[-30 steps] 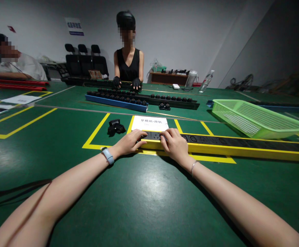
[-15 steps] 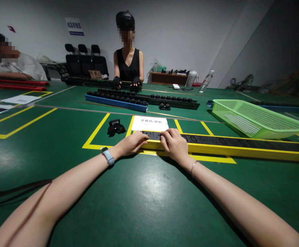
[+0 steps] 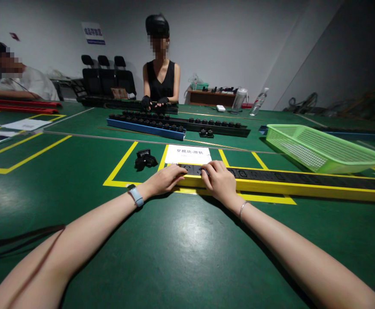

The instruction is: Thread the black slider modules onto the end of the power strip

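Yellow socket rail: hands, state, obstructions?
Left hand on left end of yellow socket rail, right hand further along top. Sockets facing up. Loose black modules past left hand, green basket behind rail; neither appears blocking.

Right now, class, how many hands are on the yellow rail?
2: the left hand at the left end of the yellow rail, the right hand farther right along it.

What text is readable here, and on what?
"穿模块-滑轨": white sheet behind the yellow rail; smaller line beneath unreadable.
"成品存放区": wall sign, slightly blurred; its blue strip unreadable.
Too blurred or small: bottle label, left papers.
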The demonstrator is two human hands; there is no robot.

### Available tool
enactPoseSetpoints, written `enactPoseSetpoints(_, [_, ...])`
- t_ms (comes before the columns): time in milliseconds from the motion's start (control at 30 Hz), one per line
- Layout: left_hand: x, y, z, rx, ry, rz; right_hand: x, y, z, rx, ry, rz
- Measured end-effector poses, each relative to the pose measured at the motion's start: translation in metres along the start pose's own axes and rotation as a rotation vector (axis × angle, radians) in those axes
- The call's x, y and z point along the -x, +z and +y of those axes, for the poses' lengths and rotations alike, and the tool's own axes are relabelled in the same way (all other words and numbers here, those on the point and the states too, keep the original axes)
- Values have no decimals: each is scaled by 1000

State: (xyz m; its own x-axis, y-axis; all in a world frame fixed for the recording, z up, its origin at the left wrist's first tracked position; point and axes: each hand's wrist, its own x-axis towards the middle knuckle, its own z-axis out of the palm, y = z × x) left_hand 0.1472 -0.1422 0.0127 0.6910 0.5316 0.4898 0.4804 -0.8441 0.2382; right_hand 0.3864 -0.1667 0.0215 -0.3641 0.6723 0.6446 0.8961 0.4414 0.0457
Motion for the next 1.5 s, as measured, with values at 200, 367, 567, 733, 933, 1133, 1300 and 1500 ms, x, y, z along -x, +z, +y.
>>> enactPoseSetpoints(200, [-2,-1,3,20,-26,-42,0,1,-1,4,32,9])
enactPoseSetpoints(367, [-2,-3,7,43,-58,-69,-1,0,-2,15,53,3])
enactPoseSetpoints(567, [-2,-4,9,48,-28,-85,-1,0,-3,33,85,1])
enactPoseSetpoints(733, [-2,-1,7,-1,-46,-77,-1,0,-5,42,108,0])
enactPoseSetpoints(933, [-2,1,5,-35,-77,-28,-1,1,-5,60,112,-9])
enactPoseSetpoints(1133, [-3,-2,4,-13,-114,20,-1,0,-5,53,118,-9])
enactPoseSetpoints(1300, [-3,-3,5,-5,-109,1,-1,0,-5,53,120,-8])
enactPoseSetpoints(1500, [-3,-2,5,0,-94,-25,-1,0,-5,62,104,7])
